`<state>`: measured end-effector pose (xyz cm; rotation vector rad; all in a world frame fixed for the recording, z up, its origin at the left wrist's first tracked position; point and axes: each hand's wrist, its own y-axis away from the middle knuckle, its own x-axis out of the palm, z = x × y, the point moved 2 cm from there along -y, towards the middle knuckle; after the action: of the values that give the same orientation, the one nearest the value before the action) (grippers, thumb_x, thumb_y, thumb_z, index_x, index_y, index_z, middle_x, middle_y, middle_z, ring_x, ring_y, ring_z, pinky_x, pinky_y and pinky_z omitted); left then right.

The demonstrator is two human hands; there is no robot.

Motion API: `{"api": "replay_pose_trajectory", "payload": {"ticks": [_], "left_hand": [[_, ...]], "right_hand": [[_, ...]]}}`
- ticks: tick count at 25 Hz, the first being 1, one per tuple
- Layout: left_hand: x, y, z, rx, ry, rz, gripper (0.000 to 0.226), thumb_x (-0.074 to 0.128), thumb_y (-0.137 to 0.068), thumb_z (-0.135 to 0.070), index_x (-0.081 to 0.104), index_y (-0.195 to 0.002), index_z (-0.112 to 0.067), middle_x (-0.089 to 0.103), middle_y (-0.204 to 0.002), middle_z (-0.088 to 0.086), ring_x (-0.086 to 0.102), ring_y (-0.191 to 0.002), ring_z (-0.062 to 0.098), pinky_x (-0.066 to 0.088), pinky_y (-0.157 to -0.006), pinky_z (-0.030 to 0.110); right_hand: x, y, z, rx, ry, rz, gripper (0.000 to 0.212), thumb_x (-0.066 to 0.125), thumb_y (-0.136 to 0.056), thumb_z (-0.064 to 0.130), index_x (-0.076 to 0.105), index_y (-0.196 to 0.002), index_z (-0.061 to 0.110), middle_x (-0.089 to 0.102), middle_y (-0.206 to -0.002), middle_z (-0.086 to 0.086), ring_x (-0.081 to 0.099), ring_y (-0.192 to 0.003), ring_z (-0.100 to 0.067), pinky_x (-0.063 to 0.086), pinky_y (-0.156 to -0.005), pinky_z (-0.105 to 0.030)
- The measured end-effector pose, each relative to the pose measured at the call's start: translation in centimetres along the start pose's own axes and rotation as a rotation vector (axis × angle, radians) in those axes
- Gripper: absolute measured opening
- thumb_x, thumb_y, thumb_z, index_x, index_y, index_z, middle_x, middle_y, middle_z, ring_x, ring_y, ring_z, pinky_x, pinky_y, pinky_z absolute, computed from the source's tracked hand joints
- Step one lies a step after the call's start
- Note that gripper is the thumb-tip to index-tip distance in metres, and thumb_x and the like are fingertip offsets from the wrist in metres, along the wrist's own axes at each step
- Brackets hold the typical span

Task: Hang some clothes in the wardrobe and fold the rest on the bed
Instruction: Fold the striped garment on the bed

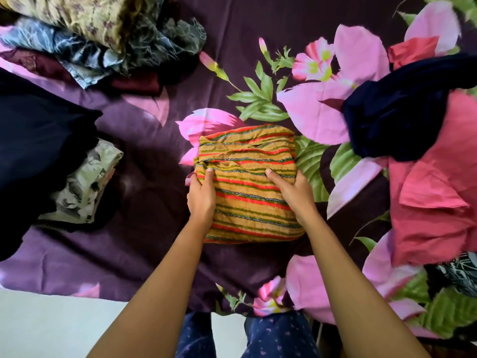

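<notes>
The striped garment (247, 195) lies in the middle of the bed (154, 156), directly in front of the person, already folded to a compact, thick rectangle. Both hands are closed on it. The left hand (201, 195) grips the left edge and the right hand (294, 195) grips the right edge, each with the thumb on top and the other fingers curled around the side, where they are mostly hidden. Holding it from both sides like this probably keeps the folded layers together, so that the bundle does not open when it is pressed flat or lifted away.

The other clothes seem to be sorted by side. On the left are the tidy ones: a stack of clothes (85, 34) at the far corner and a folded printed cloth (85, 182) nearer, partly under a big dark cloth (38, 140). On the right, a navy cloth (402, 109) lies loosely over a crumpled pink cloth (433, 202), both clearly not folded yet. I judge that the free middle serves as the folding place, and that the striped garment will go to the left side.
</notes>
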<state>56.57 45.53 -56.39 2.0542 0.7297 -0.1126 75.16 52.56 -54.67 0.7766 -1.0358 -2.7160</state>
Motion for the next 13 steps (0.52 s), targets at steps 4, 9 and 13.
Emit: {"api": "replay_pose_trajectory", "payload": {"ticks": [4,9,13], "left_hand": [[-3.3,0.4,-3.9,0.106,0.186,0.015,0.044,0.047,-0.078,-0.062,0.062,-0.103,-0.029,0.066,-0.105,-0.002,0.059,-0.107,0.023,0.042,-0.100,0.048],[-10.5,-0.8,-12.7,0.230,0.308,-0.067,0.038,0.048,-0.075,-0.063,0.062,-0.089,-0.030,0.068,-0.100,-0.003,0.061,-0.102,0.023,0.044,-0.098,0.049],[-17.1,-3.4,-20.5,0.384,0.411,-0.114,0.041,0.053,-0.082,-0.055,0.062,-0.107,-0.024,0.065,-0.107,-0.003,0.059,-0.105,0.020,0.044,-0.099,0.047]], "right_hand": [[0.4,1.5,5.2,-0.091,-0.129,0.024,0.045,0.076,-0.071,0.051,0.063,-0.109,0.030,0.070,-0.104,0.011,0.065,-0.100,-0.010,0.050,-0.096,-0.041],[3.3,2.6,16.9,-0.234,-0.184,0.071,0.031,0.074,-0.076,0.043,0.065,-0.103,0.031,0.071,-0.103,0.010,0.065,-0.100,-0.011,0.050,-0.096,-0.040],[7.5,2.1,26.8,-0.367,-0.227,0.091,0.037,0.076,-0.074,0.042,0.066,-0.107,0.027,0.072,-0.101,0.009,0.067,-0.097,-0.009,0.051,-0.094,-0.038]]}}
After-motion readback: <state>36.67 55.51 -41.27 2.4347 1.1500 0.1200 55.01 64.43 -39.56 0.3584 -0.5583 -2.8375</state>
